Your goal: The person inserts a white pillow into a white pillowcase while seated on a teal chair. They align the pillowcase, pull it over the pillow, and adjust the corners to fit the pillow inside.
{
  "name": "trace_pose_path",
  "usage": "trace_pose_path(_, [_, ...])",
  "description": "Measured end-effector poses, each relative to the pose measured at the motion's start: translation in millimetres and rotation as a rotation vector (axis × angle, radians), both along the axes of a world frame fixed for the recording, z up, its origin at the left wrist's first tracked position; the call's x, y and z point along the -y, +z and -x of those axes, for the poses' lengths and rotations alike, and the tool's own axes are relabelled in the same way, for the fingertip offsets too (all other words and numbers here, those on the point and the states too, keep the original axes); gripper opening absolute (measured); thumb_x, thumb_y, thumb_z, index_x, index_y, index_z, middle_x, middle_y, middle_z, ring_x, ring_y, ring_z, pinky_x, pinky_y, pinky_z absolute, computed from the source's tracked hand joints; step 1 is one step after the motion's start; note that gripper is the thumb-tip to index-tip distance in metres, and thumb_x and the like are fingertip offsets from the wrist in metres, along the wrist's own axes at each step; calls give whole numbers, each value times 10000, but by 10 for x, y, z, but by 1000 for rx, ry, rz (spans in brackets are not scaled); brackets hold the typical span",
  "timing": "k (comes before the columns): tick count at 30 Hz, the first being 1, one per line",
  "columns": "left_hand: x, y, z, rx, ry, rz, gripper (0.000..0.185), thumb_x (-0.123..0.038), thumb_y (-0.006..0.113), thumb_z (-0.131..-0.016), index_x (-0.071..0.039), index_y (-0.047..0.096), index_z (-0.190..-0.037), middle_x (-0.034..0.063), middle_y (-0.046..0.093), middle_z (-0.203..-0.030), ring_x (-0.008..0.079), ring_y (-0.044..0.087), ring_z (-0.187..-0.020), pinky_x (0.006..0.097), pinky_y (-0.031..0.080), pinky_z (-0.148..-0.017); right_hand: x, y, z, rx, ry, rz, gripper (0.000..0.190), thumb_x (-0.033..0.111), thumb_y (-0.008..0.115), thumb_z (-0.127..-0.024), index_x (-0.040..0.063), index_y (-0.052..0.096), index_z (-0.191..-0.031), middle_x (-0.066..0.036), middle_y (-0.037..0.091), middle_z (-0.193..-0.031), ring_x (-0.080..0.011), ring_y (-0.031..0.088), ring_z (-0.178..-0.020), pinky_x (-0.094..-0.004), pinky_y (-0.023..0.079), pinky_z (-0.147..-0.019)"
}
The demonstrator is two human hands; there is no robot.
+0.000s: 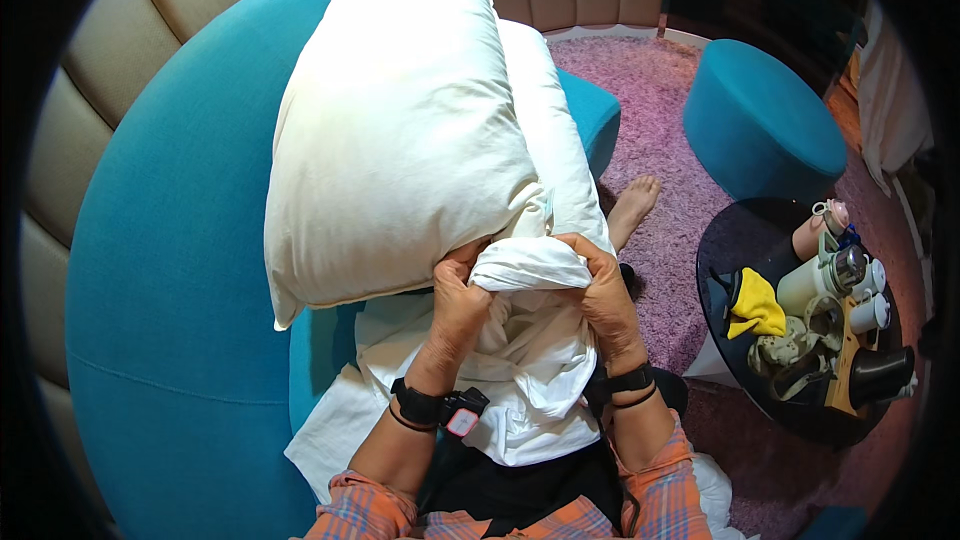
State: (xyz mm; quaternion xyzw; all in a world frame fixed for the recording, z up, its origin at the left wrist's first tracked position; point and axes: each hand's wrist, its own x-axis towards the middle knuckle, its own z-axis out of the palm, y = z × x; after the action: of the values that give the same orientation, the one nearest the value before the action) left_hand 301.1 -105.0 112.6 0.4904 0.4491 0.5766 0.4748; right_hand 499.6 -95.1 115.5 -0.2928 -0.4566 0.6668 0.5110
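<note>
My left hand [461, 289] and my right hand [604, 285] both grip the gathered rim of a white pillowcase [532, 390], one at each side of its rolled opening. The rest of the cloth hangs in folds over my lap. Right beyond the hands, a corner of a plump white pillow [397, 142] touches the rolled rim; whether any of it is inside the opening cannot be told. This pillow lies on a second white pillow [551, 120], which shows along its right side. My fingertips are partly hidden by the cloth.
The pillows lie on a curved teal sofa [172, 262]. To the right stand a teal ottoman [765, 120] and a dark round table [720, 232] bearing bottles, cups, a yellow cloth [756, 304] and a wooden tray [847, 375]. A bare foot [636, 202] rests over the pink carpet [667, 255].
</note>
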Motion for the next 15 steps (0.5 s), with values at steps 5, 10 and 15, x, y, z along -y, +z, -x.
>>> trace_pose_path(5, [11,-7,57,214,-41,66,343,-11,741,-917,48,738,-1255,102,795,-1151,167,757,-994,309,599,-937,8,56,-21,5,56,4,411,2,856,-901,46,681,-1270,33,725,-1114,-64,666,-1023,-230,557,-941])
trace_pose_path(10, [66,182,37,369,-75,157,382,26,697,-856,45,738,-1236,97,788,-1150,179,747,-1033,303,588,-970,-10,77,-34,-114,48,-19,468,-12,815,-932,55,620,-1352,24,699,-1174,-67,643,-1073,-228,539,-965])
trace_pose_path(15, [89,310,1,435,-93,178,442,56,667,-817,35,726,-1255,89,771,-1184,196,730,-1091,310,579,-1001,-24,69,28,-109,-10,-119,347,10,715,-1016,36,627,-1351,36,688,-1161,-42,605,-1064,-206,499,-942])
